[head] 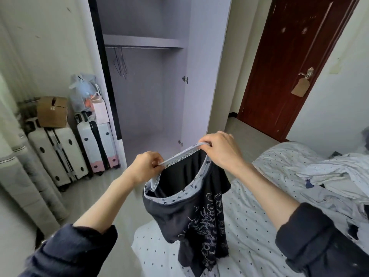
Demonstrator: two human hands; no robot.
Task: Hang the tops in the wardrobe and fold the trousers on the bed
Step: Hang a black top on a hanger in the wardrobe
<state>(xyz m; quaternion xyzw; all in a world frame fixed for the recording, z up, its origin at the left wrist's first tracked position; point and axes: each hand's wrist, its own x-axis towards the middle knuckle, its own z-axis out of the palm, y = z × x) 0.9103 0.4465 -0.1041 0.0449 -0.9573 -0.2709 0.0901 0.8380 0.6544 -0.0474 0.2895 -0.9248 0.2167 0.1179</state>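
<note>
Both hands hold up a dark navy top with white print and a star-patterned pale trim (199, 212) above the polka-dotted white bed (249, 226). The left hand (146, 166) and right hand (219, 148) each pinch the stitched pale hem, stretching it between them. Ahead stands the open lilac wardrobe (201, 76), thin wire hangers (120, 63) on its rail.

A dark red door (295, 62) with a metal handle (307, 73) stands in pale walls (40, 37). Two white suitcases (65, 152) sit on the light floor (111, 196) by the left wall, with a cardboard box (53, 111) on one and a plastic bag (83, 92) on the other.
</note>
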